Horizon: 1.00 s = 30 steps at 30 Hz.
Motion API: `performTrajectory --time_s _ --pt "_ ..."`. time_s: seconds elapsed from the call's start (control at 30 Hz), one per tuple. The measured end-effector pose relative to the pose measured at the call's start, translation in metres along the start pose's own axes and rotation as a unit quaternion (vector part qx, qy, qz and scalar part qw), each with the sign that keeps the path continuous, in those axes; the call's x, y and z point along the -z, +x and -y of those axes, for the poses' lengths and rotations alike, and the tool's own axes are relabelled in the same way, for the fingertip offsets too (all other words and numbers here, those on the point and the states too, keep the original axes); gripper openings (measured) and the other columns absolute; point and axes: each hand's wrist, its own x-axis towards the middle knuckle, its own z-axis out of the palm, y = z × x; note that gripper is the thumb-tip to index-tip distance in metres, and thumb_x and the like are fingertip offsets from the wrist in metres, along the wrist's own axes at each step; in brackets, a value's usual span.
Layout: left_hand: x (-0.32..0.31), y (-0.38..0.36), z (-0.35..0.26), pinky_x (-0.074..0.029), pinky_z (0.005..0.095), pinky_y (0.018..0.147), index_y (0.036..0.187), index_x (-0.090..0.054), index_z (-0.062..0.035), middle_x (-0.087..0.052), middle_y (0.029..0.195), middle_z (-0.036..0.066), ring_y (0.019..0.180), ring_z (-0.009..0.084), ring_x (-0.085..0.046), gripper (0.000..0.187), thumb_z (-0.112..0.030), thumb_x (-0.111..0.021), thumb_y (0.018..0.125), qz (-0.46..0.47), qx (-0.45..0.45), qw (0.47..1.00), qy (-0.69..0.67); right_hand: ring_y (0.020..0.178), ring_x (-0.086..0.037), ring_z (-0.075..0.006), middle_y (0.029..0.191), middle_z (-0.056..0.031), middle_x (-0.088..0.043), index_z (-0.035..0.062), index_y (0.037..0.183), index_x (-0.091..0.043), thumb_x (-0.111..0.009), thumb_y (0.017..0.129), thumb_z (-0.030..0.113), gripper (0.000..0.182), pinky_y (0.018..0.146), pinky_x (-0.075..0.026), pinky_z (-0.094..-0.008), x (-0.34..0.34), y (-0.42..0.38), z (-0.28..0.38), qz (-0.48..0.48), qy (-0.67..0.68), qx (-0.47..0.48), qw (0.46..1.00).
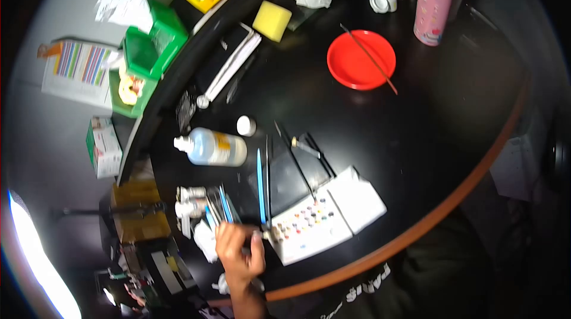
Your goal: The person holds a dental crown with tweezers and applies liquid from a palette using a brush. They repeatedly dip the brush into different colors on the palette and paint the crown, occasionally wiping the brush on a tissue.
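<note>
My left hand [239, 252] is at the lower left with its fingers curled in and its thumb raised. A small pale bit shows by its fingertips, but what they hold, if anything, I cannot make out. Just right of it lies an open white folder or case [291, 251] with rows of small coloured dots. A blue stick [260, 185] and a dark thin brush [267, 170] lie above the hand. Another dark brush [295, 161] reaches down to the dots. Several slim blue-tipped tools [225, 203] stand behind the fingers. My right hand is out of view.
A clear bottle [217, 147] lies on its side near a white cap [246, 126]. Farther off are a red bowl [345, 75] with a stick across it, a yellow sponge [272, 20] and a pink tumbler [432, 7]. Green bins [156, 42] stand beyond the table's far edge.
</note>
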Motion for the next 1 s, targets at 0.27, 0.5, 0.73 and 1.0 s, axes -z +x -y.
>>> performTrajectory --time_s 0.27,0.5,0.73,1.0 --pt "0.003 -0.005 -0.005 -0.04 0.0425 0.069 0.08 -0.065 -0.0012 -0.058 0.071 0.012 0.07 0.0317 -0.055 0.007 -0.004 -0.069 0.085 -0.038 0.008 0.999 -0.007 0.132 -0.061 -0.0439 0.138 -0.0294 -0.065 -0.0037 0.142 -0.059 -0.07 0.101 0.035 0.057 0.111 -0.05 -0.0506 -0.003 -0.031 0.029 -0.009 -0.023 0.045 0.999" --pt "0.003 -0.006 0.004 -0.043 0.0415 0.071 0.081 -0.066 -0.0003 -0.062 0.073 0.013 0.07 0.0304 -0.058 0.009 -0.007 -0.07 0.086 -0.077 -0.016 0.997 -0.006 0.131 -0.061 -0.0438 0.136 -0.0296 -0.065 -0.0047 0.141 -0.06 -0.069 0.102 0.036 0.057 0.111 -0.049 -0.0506 -0.058 -0.148 0.078 0.062 0.142 0.247 0.957" --pt "0.009 -0.009 0.003 -0.045 0.041 0.071 0.083 -0.067 0.0003 -0.063 0.075 0.014 0.071 0.0306 -0.06 0.01 -0.008 -0.07 0.086 -0.083 -0.023 0.996 -0.022 0.111 -0.068 -0.0433 0.115 -0.0255 -0.069 -0.0053 0.128 -0.065 -0.062 0.109 0.032 0.042 0.095 -0.056 -0.0494 0.234 -0.307 0.13 0.376 0.179 0.536 0.734" --pt "0.022 0.02 0.031 -0.045 0.0414 0.074 0.081 -0.067 -0.0014 -0.062 0.072 0.012 0.071 0.0284 -0.06 0.015 -0.015 -0.07 0.087 -0.095 -0.06 0.994 0.014 0.076 -0.063 -0.0072 0.078 -0.0001 -0.069 0.0007 0.09 -0.073 -0.076 0.097 0.01 0.012 0.067 -0.05 -0.0286 0.419 -0.263 0.133 -0.198 0.28 0.331 0.879"
